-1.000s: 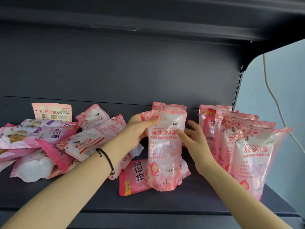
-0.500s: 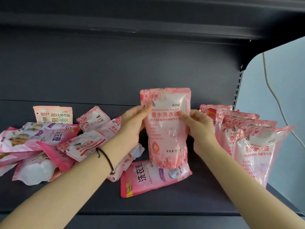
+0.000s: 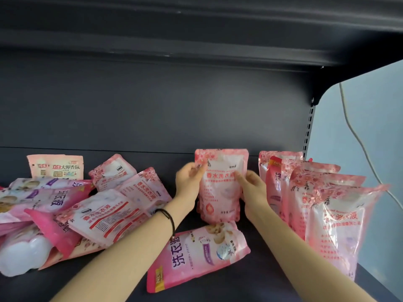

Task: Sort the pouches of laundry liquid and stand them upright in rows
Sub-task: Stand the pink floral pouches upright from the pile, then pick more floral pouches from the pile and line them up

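Dark shelf, dark back panel, pale wall right, left hand and right hand gripping upright pouch

The dark grey metal shelf is smooth and matt on its floor and back panel alike. The upright pink flower-printed plastic pouch near the shelf's back edge is glossy, creased film that catches the light. So are the row of pink plastic pouches at the right edge, the heaped pink pouches at the left and the deep pink flat pouch towards the front edge.
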Tool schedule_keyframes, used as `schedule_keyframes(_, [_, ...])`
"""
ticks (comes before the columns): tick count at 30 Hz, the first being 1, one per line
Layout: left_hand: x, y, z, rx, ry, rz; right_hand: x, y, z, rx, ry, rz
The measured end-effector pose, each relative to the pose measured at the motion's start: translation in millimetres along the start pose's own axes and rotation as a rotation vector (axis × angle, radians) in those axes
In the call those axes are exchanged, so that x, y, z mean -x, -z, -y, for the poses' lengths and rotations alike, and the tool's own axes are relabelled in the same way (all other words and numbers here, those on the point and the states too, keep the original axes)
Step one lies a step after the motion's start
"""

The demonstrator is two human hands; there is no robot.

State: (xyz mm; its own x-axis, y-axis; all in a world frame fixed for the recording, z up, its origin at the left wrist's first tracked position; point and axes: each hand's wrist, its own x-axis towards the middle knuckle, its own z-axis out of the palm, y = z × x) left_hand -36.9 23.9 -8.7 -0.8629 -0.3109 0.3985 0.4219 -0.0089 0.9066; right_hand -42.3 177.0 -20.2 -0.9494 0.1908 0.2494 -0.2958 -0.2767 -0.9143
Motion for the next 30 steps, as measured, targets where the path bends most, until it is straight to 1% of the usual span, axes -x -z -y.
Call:
schedule_keyframes(3, [6,3,15,-0.09,-0.059,0.058,2,7,-13,-0.004,-0.077,-0.025])
schedule_keyframes(5, [11,7,22,-0.17,-0.154,0.101,4,8,-14,0.032,-0.059,-0.011])
schedule_keyframes(7, [17,12,29,-0.227,-0.202,0.157,7,10,-16,0.158,-0.02,0.024])
schedule_keyframes(10, [25,16,41,-0.299,-0.186,0.243,13,13,-20,0.316,0.03,0.079])
schedule_keyframes(12, [26,16,45,-0.336,-0.19,0.223,14,14,-19,0.339,0.029,0.08])
schedule_keyframes(15, [25,18,43,-0.354,-0.208,0.137,14,10,-14,0.343,-0.022,0.109])
schedule_keyframes(17, [24,23,40,-0.346,-0.208,0.131,18,8,-12,0.358,-0.032,0.132])
schedule_keyframes(19, [25,30,34,-0.343,-0.18,0.18,23,6,-9,0.405,0.038,0.107])
schedule_keyframes(21, [25,37,25,-0.401,-0.139,0.251,31,5,-3,0.567,0.219,0.046])
schedule_keyframes(22, [24,42,19,-0.472,-0.124,0.281,35,4,2,0.667,0.318,0.046])
schedule_keyframes(23, [24,49,13,-0.57,-0.131,0.318,39,3,8,0.759,0.408,0.081])
schedule_keyframes(24, [24,58,7,-0.688,-0.169,0.372,43,3,14,0.847,0.488,0.158])
schedule_keyframes(25, [24,67,-1,-0.825,-0.235,0.443,47,2,21,0.939,0.551,0.273])
schedule_keyframes(28, [32,93,-25,-1.248,-0.464,0.65,54,-2,39,1.188,0.623,0.731])
schedule_keyframes(30, [40,103,-36,-1.422,-0.561,0.734,57,-12,43,1.336,0.61,0.982])
